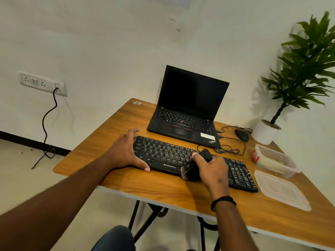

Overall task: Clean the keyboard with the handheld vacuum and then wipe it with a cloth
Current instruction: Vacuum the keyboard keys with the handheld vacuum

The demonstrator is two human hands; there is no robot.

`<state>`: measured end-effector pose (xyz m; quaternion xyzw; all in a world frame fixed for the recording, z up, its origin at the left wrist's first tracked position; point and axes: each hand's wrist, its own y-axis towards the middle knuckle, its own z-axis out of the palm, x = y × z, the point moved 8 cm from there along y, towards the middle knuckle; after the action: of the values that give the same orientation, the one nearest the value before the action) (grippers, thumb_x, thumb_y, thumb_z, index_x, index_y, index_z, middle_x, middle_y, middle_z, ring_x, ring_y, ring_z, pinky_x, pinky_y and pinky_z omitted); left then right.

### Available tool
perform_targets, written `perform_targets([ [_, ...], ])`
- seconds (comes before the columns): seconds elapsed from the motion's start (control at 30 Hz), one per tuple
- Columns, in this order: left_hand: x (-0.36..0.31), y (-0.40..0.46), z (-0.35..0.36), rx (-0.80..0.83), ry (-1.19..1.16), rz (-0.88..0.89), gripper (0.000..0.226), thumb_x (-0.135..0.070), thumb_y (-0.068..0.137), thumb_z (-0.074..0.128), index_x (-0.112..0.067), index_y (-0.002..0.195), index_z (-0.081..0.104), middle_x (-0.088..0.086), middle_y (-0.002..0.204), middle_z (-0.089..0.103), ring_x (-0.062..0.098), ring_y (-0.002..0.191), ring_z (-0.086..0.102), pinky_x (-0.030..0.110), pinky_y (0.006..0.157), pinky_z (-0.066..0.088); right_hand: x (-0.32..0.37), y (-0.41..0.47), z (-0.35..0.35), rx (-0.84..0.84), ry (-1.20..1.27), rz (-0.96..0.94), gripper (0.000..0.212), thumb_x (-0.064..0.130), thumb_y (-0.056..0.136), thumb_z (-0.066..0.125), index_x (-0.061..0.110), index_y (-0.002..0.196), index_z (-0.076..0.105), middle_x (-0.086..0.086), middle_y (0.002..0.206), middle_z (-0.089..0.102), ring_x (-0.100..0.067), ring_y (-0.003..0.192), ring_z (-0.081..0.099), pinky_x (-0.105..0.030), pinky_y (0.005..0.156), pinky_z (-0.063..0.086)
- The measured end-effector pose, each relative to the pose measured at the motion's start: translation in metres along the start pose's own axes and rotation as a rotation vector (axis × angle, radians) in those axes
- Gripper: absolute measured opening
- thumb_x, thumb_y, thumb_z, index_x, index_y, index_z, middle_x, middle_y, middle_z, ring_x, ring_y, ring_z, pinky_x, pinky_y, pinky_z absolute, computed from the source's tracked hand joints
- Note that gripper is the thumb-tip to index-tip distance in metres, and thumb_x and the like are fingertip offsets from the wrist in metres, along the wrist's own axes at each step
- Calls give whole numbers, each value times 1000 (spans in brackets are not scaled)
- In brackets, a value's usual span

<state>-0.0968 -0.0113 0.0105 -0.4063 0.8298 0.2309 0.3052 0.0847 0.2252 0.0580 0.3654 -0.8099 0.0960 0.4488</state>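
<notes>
A black keyboard (163, 154) lies on the wooden table (163, 192), running from the left centre to the right. My left hand (126, 151) holds the keyboard's left end, thumb on the front edge and fingers over the back corner. My right hand (212, 169) grips a small black handheld vacuum (192, 169) whose pale brush tip sits at the keyboard's front edge near the middle. No cloth is clearly visible.
An open black laptop (188, 109) stands behind the keyboard. A black mouse (242, 134) and coiled cables (228, 151) lie to its right. A clear plastic box (273, 160), its lid (281, 189) and a potted plant (297, 73) occupy the right side.
</notes>
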Motion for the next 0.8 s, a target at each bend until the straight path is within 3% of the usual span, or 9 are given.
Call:
perform_targets([
  [0.1,-1,-1,0,-3,-4,-1,153,-65,28,95,-27,154,17,3,153,40,19,143,33,43,119,32,17,-13,20,-5,14,-29,39,44,89,66,20,61,57,5,57,58,-9,52,55,-22,48,40],
  [0.33,0,1,0,4,19,-19,149,-63,31,95,-28,153,17,2,152,40,19,140,35,43,118,34,65,-41,86,17,-29,-178,46,57,89,57,18,63,60,6,59,62,-9,56,60,-28,52,52],
  [0.57,-2,-1,0,4,8,-11,150,-62,31,96,-26,154,18,2,154,39,18,141,34,40,118,32,28,-14,44,45,-92,-80,38,54,90,61,21,70,62,6,66,63,-9,62,62,-28,57,55],
  [0.8,-3,-2,-1,7,16,-17,151,-66,28,93,-27,154,19,4,153,39,20,141,35,40,117,35,4,-6,10,-95,-107,2,43,52,87,64,13,70,64,1,63,62,-14,58,59,-24,49,40],
])
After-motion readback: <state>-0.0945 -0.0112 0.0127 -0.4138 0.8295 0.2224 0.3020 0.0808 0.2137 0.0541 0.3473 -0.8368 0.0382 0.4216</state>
